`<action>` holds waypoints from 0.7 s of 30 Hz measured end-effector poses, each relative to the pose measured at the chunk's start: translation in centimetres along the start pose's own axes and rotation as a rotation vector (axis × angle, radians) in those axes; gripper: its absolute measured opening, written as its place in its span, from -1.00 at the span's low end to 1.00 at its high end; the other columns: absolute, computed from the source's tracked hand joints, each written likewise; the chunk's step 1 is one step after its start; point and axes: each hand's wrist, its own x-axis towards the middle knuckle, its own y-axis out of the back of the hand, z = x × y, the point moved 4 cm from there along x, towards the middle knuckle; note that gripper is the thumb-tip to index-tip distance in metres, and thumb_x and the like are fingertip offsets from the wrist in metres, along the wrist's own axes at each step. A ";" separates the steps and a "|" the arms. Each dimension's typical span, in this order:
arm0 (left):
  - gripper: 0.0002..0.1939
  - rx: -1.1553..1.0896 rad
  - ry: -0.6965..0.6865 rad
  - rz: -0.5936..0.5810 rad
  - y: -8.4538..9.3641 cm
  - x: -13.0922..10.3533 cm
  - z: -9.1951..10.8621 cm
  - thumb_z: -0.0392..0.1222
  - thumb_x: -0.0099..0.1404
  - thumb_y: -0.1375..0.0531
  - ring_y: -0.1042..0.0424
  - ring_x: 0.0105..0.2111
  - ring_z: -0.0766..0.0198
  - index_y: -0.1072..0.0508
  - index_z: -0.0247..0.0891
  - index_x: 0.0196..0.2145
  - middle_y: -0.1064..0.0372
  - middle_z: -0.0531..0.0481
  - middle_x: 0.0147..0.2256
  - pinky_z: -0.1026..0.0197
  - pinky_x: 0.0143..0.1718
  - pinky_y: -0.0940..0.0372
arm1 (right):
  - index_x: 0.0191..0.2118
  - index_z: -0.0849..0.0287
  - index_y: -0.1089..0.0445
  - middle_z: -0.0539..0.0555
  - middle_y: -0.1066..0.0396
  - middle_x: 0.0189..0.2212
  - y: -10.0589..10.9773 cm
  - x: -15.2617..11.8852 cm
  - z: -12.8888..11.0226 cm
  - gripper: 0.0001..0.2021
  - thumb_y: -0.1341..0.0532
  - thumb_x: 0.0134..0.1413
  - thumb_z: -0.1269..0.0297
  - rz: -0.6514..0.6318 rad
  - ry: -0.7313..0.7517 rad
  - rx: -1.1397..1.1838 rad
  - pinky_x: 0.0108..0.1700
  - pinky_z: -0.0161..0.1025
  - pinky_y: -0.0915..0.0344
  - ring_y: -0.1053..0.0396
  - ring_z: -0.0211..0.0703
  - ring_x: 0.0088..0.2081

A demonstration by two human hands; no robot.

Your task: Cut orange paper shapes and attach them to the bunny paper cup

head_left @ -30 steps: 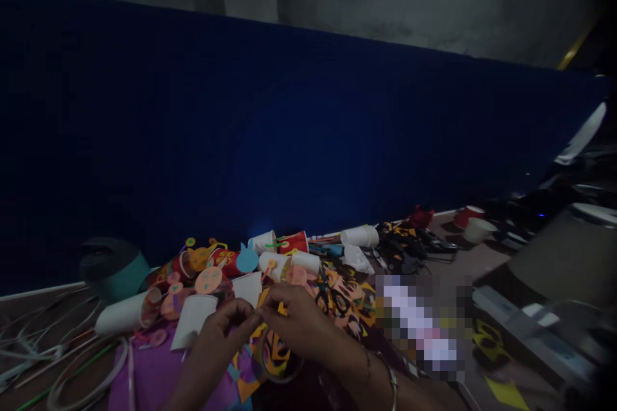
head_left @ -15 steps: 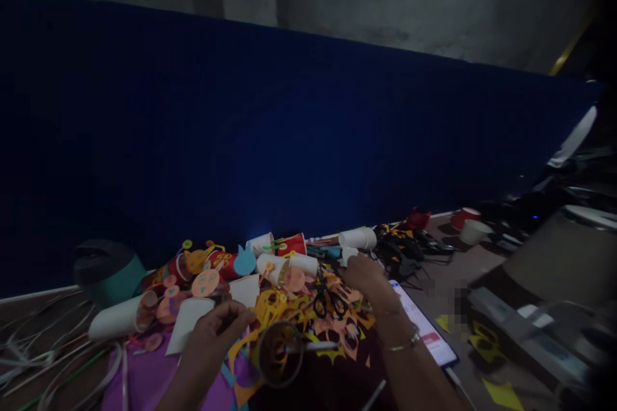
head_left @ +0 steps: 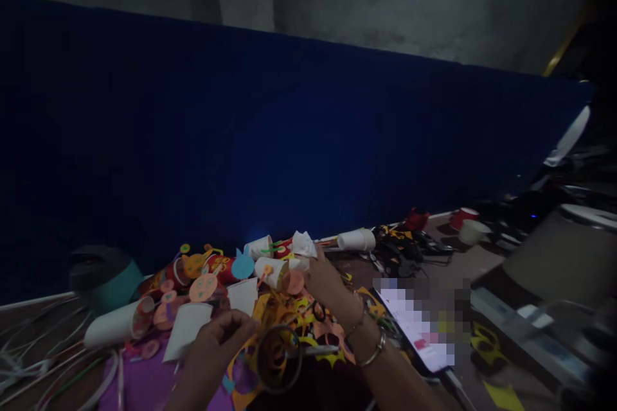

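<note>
My right hand [head_left: 330, 282] is closed on a crumpled white tissue [head_left: 303, 244], held over the paper cups at the back of the table. A bangle circles that wrist. Closer in, my left hand [head_left: 219, 340] has thumb and fingers pinched together; anything between them is too small to make out. Beside it stand a white paper cup [head_left: 189, 331] and a round, see-through ring [head_left: 279, 359] like a roll of tape. Orange and yellow paper scraps [head_left: 270, 311] lie heaped between both hands. A round orange paper face [head_left: 203, 287] rests behind the left hand.
A lit phone [head_left: 414, 327] with a cable lies to the right. White cups [head_left: 357, 239] lie on their side at the back. A teal-and-black container [head_left: 108, 279] and white cables [head_left: 29, 359] are at the left. A blue partition [head_left: 308, 141] rises behind.
My right hand has moved left with the tissue, from near the white cups to above the red and white cups. My left hand has barely shifted.
</note>
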 end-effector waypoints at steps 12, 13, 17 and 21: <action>-0.65 0.016 -0.015 -0.014 0.0 0.5 -0.9 0.12 0.02 -0.19 -0.26 -0.47 0.25 -0.40 -0.26 -0.55 -0.29 0.05 -0.55 0.32 -0.47 -0.17 | -0.13 0.19 -0.37 0.21 -0.08 0.17 4.2 -2.4 -4.0 -0.76 -0.10 0.08 0.31 0.226 0.067 0.050 0.13 0.10 0.19 0.07 0.12 0.18; -0.66 0.022 -0.025 -0.009 0.0 0.5 -0.9 0.11 0.02 -0.19 -0.27 -0.46 0.24 -0.41 -0.26 -0.54 -0.31 0.05 -0.54 0.32 -0.45 -0.19 | -0.17 0.18 -0.38 0.19 -0.16 0.12 4.7 -2.9 -4.8 -0.79 -0.09 0.10 0.30 0.232 0.109 0.131 0.12 0.05 0.14 0.00 0.07 0.15; -0.70 0.097 -0.035 -0.015 0.2 0.6 -1.1 0.07 0.05 -0.18 -0.25 -0.49 0.25 -0.39 -0.24 -0.56 -0.29 0.08 -0.57 0.32 -0.49 -0.14 | -0.35 0.17 -0.39 0.03 -0.44 -0.37 4.8 -4.9 -8.3 -0.76 -0.07 0.15 0.15 -0.073 0.357 0.484 -0.24 -0.33 -0.18 -0.34 -0.23 -0.29; -0.71 0.028 -0.051 -0.104 -0.1 0.6 -1.3 0.05 0.08 -0.15 -0.22 -0.51 0.28 -0.38 -0.24 -0.55 -0.26 0.09 -0.57 0.32 -0.48 -0.12 | -0.39 0.20 -0.35 -0.01 -0.40 -0.44 4.4 -5.8 -9.4 -0.78 -0.08 0.15 0.19 -0.166 0.444 0.523 -0.41 -0.41 -0.11 -0.29 -0.31 -0.41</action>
